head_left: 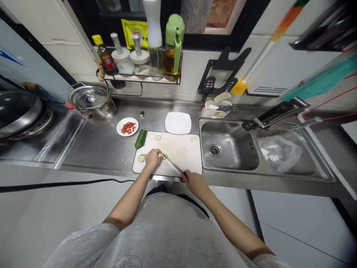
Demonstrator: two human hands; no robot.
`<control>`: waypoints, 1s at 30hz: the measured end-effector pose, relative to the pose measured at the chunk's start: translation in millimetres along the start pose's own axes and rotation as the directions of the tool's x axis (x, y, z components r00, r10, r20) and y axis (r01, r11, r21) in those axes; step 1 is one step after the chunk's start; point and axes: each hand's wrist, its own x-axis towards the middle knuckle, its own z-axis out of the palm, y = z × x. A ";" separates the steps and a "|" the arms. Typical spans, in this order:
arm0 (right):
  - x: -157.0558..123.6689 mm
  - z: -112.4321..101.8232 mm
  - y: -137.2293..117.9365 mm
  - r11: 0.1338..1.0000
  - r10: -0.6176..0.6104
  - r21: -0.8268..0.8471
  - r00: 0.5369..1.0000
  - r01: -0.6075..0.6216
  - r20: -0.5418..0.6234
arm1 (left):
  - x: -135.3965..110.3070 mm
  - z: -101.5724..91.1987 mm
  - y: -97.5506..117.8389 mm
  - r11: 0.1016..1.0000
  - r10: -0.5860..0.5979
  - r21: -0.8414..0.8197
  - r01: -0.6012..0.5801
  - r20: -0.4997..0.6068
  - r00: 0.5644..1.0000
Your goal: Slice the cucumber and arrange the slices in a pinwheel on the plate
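**Slim, steel-bladed knife point(175, 166) at a thin, green-rimmed cucumber round point(164, 156)**

The right hand point(196, 182) is closed around the knife's dark handle, the narrow, straight blade slanting low over a smooth, white, round-cornered cutting board point(182, 154). The left hand point(153, 159) is partly curled, its fingertips bunched at the cucumber round beside the blade's tip; whether they pinch it or only steady it, I cannot tell.

Three more pale, flat discs lie apart on the board: a left-hand slice point(141, 158) near the left hand, an upper slice point(158, 137) by the far edge and a right-hand slice point(194, 139) in the far right corner. A glossy, dark green, blunt-ended cucumber length point(141, 139) lies at the board's far left corner. Beyond it, a stubby green cucumber end point(141, 114) sits on the brushed, grey steel counter point(106, 149).

A round white plate point(119, 128) carries small, rough-cut red bits point(128, 128). A glossy white square plate point(178, 123) with rounded corners stands just behind the board.
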 end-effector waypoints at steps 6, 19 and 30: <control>2.0 -5.1 -0.9 1.000 0.003 -0.030 1.000 -0.003 0.000 | 1.7 0.1 -1.1 1.000 -0.005 0.002 0.005 0.009 1.000; 3.6 -5.1 -11.0 0.995 0.010 -0.097 1.000 -0.008 0.015 | 2.5 0.0 -0.3 1.000 -0.007 0.011 0.006 0.018 1.000; 10.5 -2.2 -0.6 0.988 -0.032 -0.153 0.998 0.024 -0.047 | 1.5 -1.9 2.5 0.997 0.009 0.071 -0.010 0.023 1.000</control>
